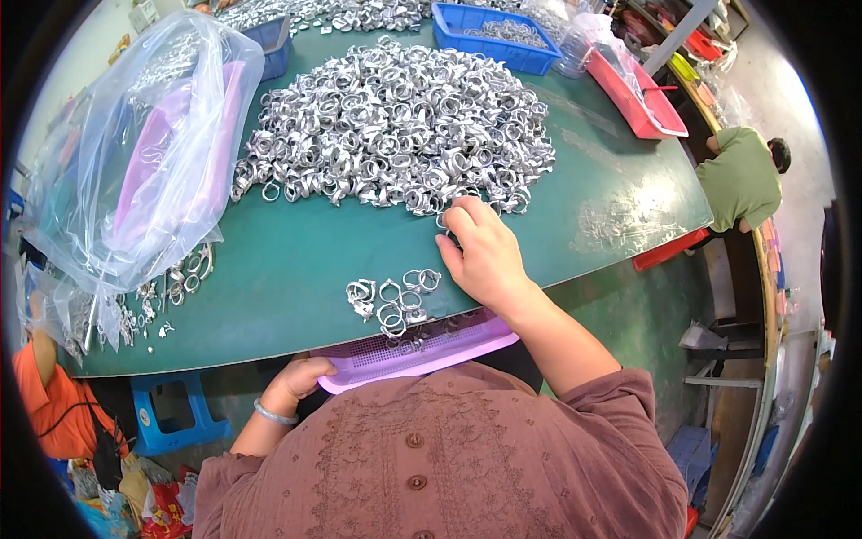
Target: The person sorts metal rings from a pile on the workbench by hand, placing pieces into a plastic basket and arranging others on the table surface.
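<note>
The pile of rings (404,126), silvery metal, lies heaped at the middle of the table (296,260). My right hand (485,251) is at the pile's near edge, fingers curled in toward the thumb; a bit of ring shows by the fingertips, but I cannot tell whether I am gripping it. Nearer to me, a small cluster (391,305) of rings sits by the table's edge. Just below that edge is the purple tray (431,363), close against my front, with a few rings over its far side. My left hand (307,373) grips the tray's left end, thumb over the rim. Off to the left, a clear bag (81,180) surrounds a pink tray (148,171), with loose bits of metal beside it. Beyond the pile is a blue bin (494,54); to its right, a red tray (642,103). A person in green (745,175) bends at the right.
</note>
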Motion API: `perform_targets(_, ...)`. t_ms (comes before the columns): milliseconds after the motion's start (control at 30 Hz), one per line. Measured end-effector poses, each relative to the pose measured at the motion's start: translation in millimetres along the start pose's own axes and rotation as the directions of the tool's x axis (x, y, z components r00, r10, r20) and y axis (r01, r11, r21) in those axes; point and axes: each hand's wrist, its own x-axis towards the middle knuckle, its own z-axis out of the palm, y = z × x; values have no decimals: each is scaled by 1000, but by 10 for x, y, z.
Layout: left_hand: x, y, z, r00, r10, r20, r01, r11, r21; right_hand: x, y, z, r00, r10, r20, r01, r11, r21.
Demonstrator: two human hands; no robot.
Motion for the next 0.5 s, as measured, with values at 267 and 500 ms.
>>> perform_targets(267, -20, 35, 70, 998, 34, -53, -32, 999, 40, -90, -41, -211, 935, -241, 261, 159, 941, 298)
perform_targets(500, -12, 21, 21, 999, 32, 28, -34, 997, 64, -53, 331, -308, 970, 241, -30, -242, 969, -54)
